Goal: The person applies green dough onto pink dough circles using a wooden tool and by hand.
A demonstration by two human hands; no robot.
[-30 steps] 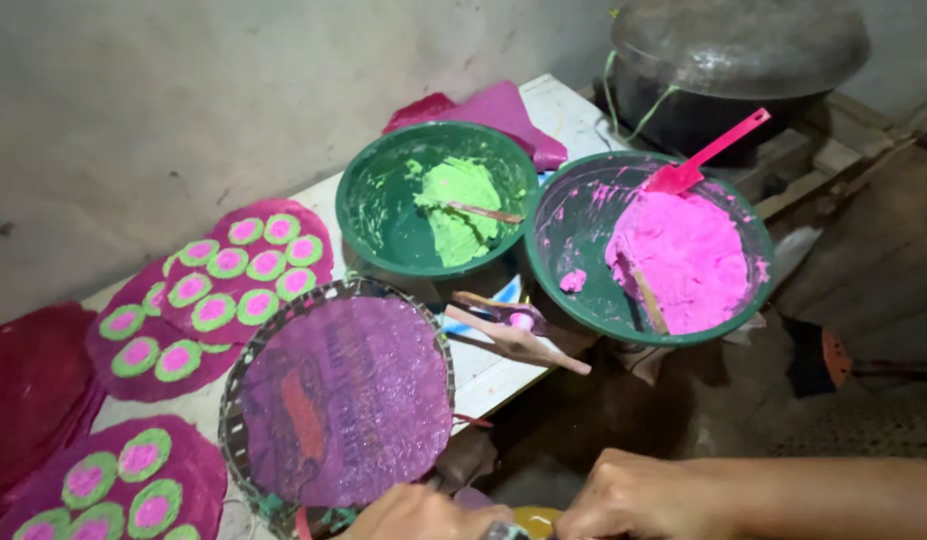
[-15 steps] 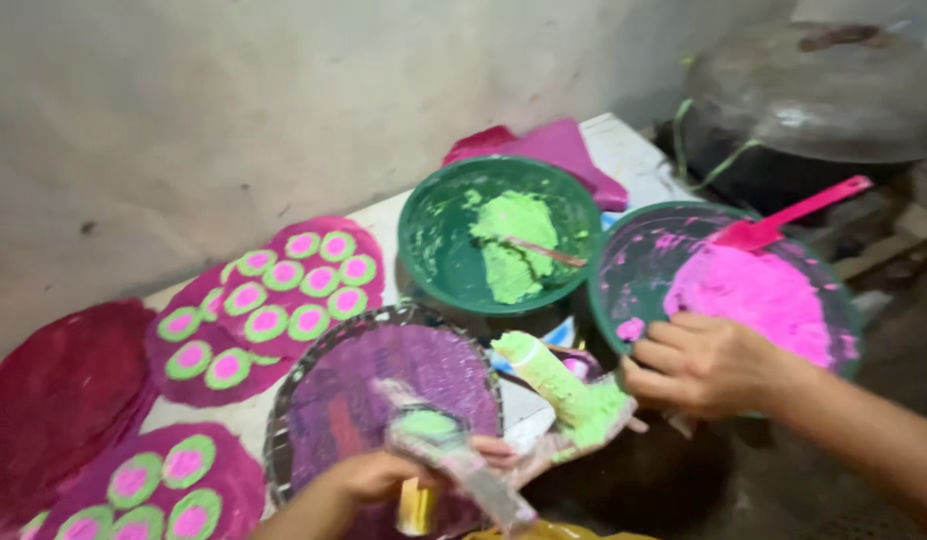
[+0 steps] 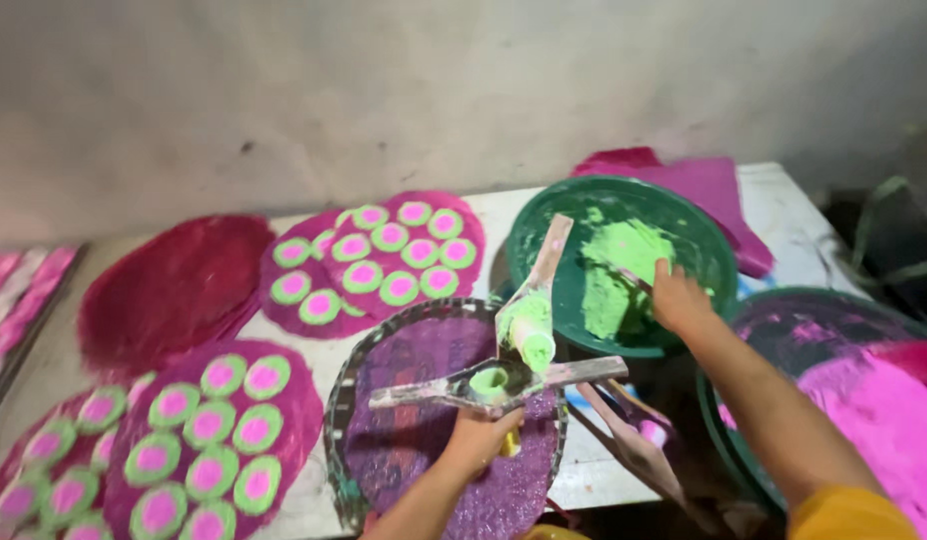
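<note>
Grey plaster wall (image 3: 384,90), white table (image 3: 784,200), pink discs (image 3: 394,255), green bowl (image 3: 544,215)

We are seeing pink-and-green discs (image 3: 389,255) drying on the table (image 3: 774,195), a dark red mat (image 3: 169,290) lying beside, pink dough (image 3: 879,395) sitting in a basin.

Both forearms are bare, no watch or bands on the left hand (image 3: 476,437) or right hand (image 3: 680,297). Looks like an orange-yellow sleeve edge on the right arm, hard to tell.
</note>
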